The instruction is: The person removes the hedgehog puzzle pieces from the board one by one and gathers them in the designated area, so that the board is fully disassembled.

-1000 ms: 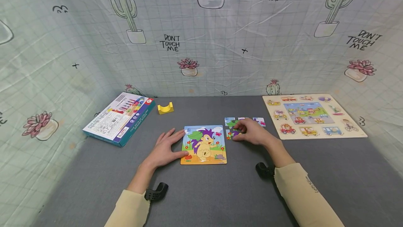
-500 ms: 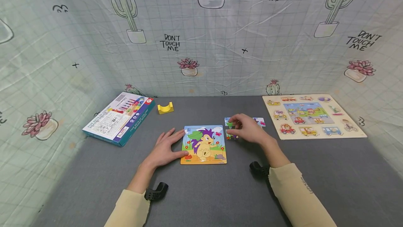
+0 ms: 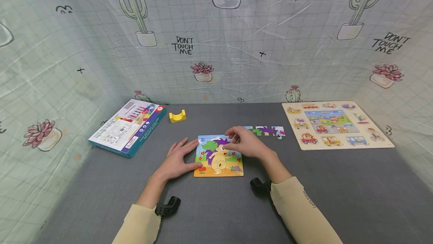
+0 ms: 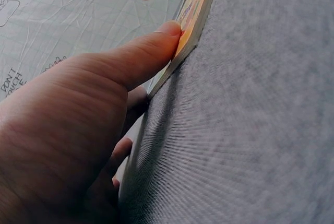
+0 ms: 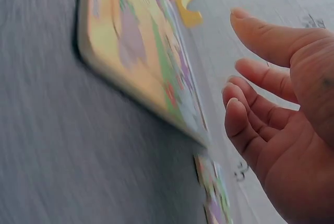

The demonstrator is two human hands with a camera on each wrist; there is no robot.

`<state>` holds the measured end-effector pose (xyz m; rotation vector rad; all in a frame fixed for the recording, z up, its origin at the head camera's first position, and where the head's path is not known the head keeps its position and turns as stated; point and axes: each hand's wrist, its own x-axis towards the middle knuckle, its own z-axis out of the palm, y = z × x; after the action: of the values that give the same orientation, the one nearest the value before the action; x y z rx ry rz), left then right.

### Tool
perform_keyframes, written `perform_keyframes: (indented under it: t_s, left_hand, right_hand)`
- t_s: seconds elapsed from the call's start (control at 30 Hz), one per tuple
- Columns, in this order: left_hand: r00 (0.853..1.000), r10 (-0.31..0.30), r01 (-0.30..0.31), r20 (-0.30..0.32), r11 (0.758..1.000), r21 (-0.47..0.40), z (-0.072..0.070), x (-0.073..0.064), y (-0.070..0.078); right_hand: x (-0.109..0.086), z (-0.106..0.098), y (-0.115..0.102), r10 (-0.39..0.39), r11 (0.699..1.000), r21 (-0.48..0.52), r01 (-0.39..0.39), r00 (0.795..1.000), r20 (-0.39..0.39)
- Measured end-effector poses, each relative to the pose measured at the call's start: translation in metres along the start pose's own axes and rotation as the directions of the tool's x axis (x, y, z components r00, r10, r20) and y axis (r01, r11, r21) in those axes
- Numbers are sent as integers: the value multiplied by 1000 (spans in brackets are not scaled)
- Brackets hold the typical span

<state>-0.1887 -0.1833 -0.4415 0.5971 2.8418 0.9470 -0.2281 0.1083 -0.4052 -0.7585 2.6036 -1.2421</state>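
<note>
A square hedgehog puzzle board (image 3: 219,161) lies on the grey table in the head view. My left hand (image 3: 177,163) rests at its left side, index finger near the upper corner. In the left wrist view its thumb (image 4: 151,54) touches the board's edge. Over the upper right part of the board hovers my right hand (image 3: 248,144), thumb and fingers apart. The right wrist view shows nothing between those fingers (image 5: 261,80). Small jigsaw pieces (image 3: 278,130) lie just past the board's upper right corner, some of them hidden by the right hand.
At the back left lies a white and teal box (image 3: 128,127), with a yellow arched block (image 3: 177,116) to its right. A wooden vehicle puzzle board (image 3: 295,138) occupies the back right. Printed cloth (image 3: 236,29) walls in the table.
My right hand has moved left from the loose jigsaw pieces to above the hedgehog board. The left hand and the board have stayed in place.
</note>
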Motion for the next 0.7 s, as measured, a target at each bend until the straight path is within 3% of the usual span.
perform_keyframes:
  t_s: [0.43,0.7]
  left_hand:
    - [1000,10,-10,-17,1000,-8,0,-2,-1]
    - [1000,21,-21,-9,1000,-12,1,0,-2]
  right_hand:
    - [9,25,-4,-12,998,-62,16,998,64]
    - [7,28,-6,59,990,-128,-52,997,53]
